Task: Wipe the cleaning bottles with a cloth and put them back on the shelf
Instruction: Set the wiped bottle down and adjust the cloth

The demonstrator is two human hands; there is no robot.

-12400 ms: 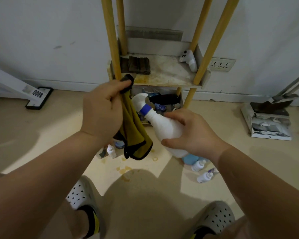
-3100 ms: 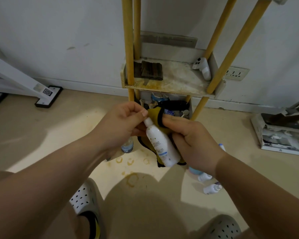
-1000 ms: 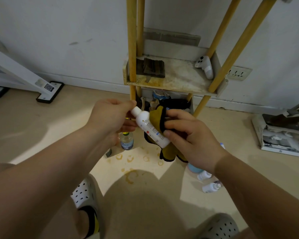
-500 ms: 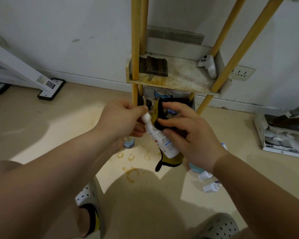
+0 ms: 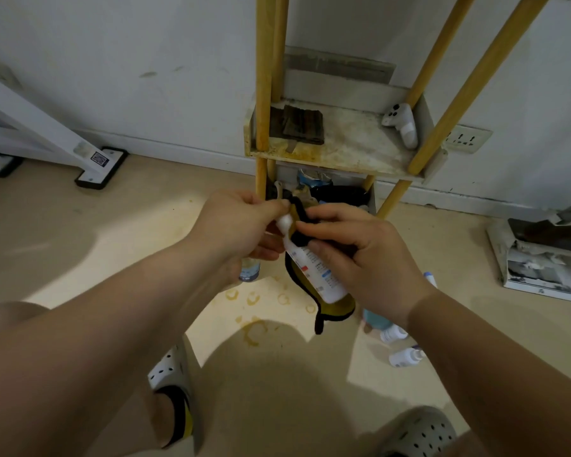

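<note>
A small white bottle (image 5: 314, 273) with a printed label tilts in front of me, cap end up and to the left. My left hand (image 5: 241, 225) pinches the cap end. My right hand (image 5: 356, 255) grips the bottle's body together with a yellow cloth (image 5: 335, 310) edged in black, which hangs down behind the bottle. The stained shelf (image 5: 340, 148) on yellow wooden posts stands just beyond my hands, against the wall.
Several small bottles stand or lie on the floor: a clear one (image 5: 249, 272) under my left hand, white ones (image 5: 406, 356) at the right. A dark folded cloth (image 5: 302, 123) and a white controller (image 5: 404, 125) lie on the shelf. A dustpan (image 5: 541, 258) sits far right.
The bottle's cap end has come up a little and the cloth now wraps closer round the neck under my right fingers. Earlier I held a larger white bottle with a blue collar.
</note>
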